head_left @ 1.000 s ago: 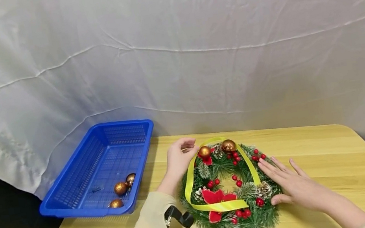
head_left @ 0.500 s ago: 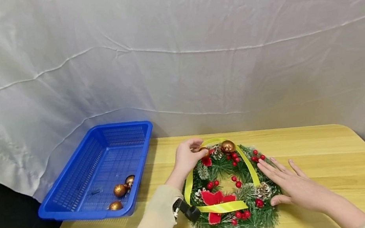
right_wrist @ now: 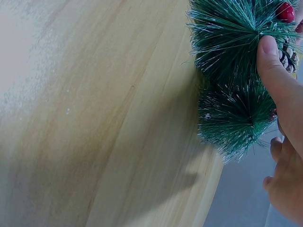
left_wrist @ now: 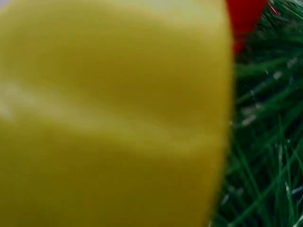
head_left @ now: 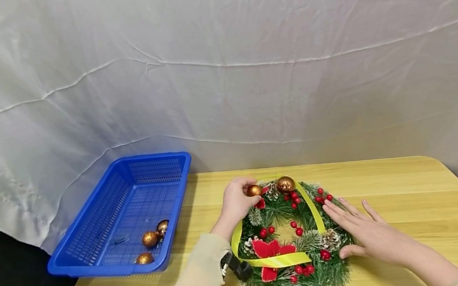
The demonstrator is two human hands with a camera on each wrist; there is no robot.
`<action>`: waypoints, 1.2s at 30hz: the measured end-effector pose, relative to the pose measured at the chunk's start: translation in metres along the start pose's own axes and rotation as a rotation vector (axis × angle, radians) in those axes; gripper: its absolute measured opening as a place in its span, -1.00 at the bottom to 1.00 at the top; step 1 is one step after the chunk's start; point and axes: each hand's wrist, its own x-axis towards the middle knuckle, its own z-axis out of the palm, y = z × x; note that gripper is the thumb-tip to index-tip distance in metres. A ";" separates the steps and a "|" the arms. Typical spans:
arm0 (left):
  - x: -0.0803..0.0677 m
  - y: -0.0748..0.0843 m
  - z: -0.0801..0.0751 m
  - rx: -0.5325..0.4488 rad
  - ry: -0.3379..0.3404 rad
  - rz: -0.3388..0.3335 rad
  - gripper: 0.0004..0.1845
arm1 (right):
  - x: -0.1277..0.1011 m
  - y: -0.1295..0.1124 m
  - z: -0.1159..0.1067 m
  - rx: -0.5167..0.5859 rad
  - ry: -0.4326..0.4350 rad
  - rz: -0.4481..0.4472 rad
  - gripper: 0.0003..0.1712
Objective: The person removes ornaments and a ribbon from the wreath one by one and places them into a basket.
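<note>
A green wreath point(head_left: 319, 284) with red berries, pine cones and red fabric flowers lies on the table. Between thumb and fingers, my left hand point(head_left: 238, 201) holds a copper-coloured bauble point(head_left: 254, 190) at the wreath's upper left. Another, shinier bauble point(head_left: 285, 184) sits at the top. Yellow ribbon point(head_left: 274, 261) loops over the wreath; close up, this ribbon point(left_wrist: 113, 113) fills most of the left wrist view and hides the left hand there. Fingers straight, my right hand point(head_left: 371, 235) rests on the wreath's right side. Its thumb presses the green needles point(right_wrist: 232, 52) in the right wrist view.
To the left, a blue plastic basket point(head_left: 184, 190) overhangs the table's left edge. Several copper baubles point(head_left: 151, 239) lie in its near right corner. A grey curtain point(head_left: 294, 102) hangs behind the wooden table point(head_left: 425, 192).
My left hand has moved right from beside the bauble and taken hold of it, its fingers covering it halfway through. The right hand stays in place.
</note>
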 end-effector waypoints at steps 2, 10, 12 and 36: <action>-0.001 0.000 0.000 0.009 0.002 0.006 -0.62 | 0.000 0.000 0.000 0.001 0.001 -0.004 0.10; -0.003 0.001 -0.002 -0.025 0.009 0.010 -0.65 | 0.000 -0.001 0.000 0.003 -0.011 0.009 0.11; -0.004 0.003 -0.003 -0.037 0.005 0.012 -0.65 | -0.001 -0.002 0.000 0.004 -0.009 0.007 0.11; -0.005 0.025 -0.027 -0.237 -0.016 -0.018 -0.65 | -0.001 -0.001 0.000 0.008 -0.007 0.005 0.10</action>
